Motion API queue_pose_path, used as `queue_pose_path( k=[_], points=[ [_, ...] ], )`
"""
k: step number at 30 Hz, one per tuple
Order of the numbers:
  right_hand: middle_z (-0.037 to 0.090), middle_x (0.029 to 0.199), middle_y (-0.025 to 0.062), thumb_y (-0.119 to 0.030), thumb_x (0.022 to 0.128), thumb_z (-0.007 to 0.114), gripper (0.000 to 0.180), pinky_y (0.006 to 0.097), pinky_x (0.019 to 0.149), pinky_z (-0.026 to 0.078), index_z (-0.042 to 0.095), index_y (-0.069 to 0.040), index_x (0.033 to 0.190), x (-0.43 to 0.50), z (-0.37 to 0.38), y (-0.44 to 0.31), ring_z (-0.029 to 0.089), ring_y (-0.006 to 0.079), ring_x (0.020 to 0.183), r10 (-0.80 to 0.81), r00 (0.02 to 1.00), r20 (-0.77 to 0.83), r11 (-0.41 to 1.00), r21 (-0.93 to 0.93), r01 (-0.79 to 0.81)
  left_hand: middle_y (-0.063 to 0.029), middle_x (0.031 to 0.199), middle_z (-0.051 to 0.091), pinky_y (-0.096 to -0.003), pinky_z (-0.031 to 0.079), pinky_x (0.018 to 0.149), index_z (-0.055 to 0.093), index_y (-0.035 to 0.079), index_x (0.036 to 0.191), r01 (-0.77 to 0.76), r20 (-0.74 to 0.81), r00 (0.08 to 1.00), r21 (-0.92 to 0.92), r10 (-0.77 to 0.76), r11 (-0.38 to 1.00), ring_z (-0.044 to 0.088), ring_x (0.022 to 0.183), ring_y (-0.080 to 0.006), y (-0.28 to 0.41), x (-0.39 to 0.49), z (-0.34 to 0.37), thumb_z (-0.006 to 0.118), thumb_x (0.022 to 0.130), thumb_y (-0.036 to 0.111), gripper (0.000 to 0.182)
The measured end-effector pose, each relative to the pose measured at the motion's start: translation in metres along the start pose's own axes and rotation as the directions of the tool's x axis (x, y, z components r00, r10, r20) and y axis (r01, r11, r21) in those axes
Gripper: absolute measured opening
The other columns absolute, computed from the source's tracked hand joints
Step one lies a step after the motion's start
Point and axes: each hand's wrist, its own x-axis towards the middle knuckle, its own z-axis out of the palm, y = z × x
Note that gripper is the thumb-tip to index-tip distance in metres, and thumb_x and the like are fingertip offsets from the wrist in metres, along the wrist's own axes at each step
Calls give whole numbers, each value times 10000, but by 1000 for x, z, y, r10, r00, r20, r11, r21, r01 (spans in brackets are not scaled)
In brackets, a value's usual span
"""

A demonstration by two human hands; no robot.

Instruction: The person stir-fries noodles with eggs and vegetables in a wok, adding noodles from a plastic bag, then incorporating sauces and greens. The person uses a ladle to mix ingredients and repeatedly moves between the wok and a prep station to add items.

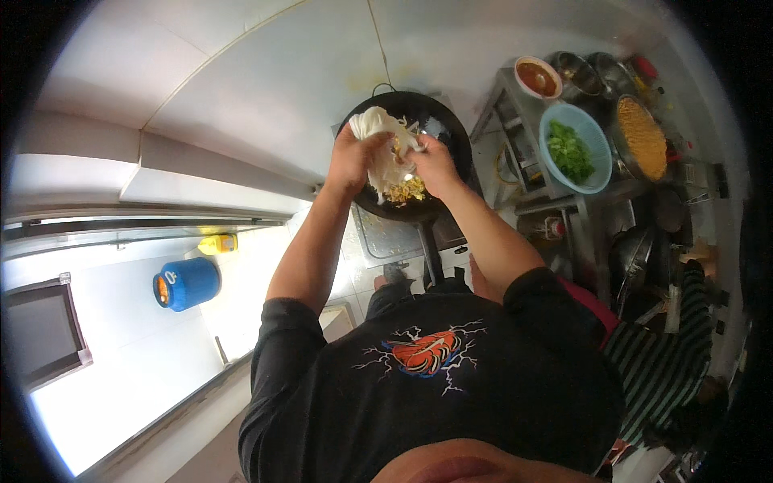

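Note:
A pale, floppy clump (386,163) hangs between my two hands, above a black long-handled wok (462,145); whether it is noodles or a thin sheet of food I cannot tell. My left hand (357,154) grips its left side. On its right side, the fingers of my right hand (433,164) close on the edge. Yellow bits that look like scrambled egg (407,190) lie in the wok below. A whitish patch (433,128) shows at the wok's upper right. The clump hides part of the wok's inside.
Right of the wok, a metal rack (531,202) bears a blue basket (584,184) of chopped greens (569,154), a bowl of red sauce (536,78) and a bowl of yellowish-brown food (643,139). A person in striped clothing (661,356) is at right. A blue gas cylinder (190,282) stands far left.

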Motion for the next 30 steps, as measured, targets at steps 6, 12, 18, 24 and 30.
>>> queue_pose_path(
  k=[6,12,18,24,30],
  points=[
    [718,918,220,-148,811,757,225,437,760,529,726,11,968,20,-43,96,708,348,875,10,994,-105,738,-670,-79,-88,1063,712,-331,562,856,620,19,1197,-98,-2,995,75,99,992,689,951,-192,7,1,-3,680,924,27,280],
    [684,819,70,-199,983,647,178,304,658,524,701,-35,1027,15,-31,73,648,168,717,342,940,-17,921,-191,-339,-95,1067,712,-324,558,857,635,1,1205,-8,38,999,143,3,990,684,951,-187,18,-7,3,650,947,69,267],
    [690,956,52,-297,1004,625,205,348,743,537,669,-105,1060,-3,10,-23,670,188,811,326,893,312,786,436,-439,-89,1090,703,-326,549,871,619,-3,1218,11,13,1000,237,-15,971,683,971,-194,-15,-11,-13,651,936,86,297],
    [694,1036,53,-171,967,682,207,388,806,575,658,-69,1145,-5,16,-29,695,189,892,230,941,249,894,327,-305,-77,1090,696,-315,539,848,589,17,1229,3,77,997,221,-21,975,672,959,-176,-13,-22,7,669,906,55,335],
    [695,983,41,-180,982,643,163,359,677,598,682,-63,1089,-9,15,-38,696,178,847,262,956,130,924,252,-287,-66,1069,696,-302,543,804,593,21,1216,-2,61,998,243,-13,970,669,925,-157,-19,-18,-7,688,887,55,344]
  ],
)
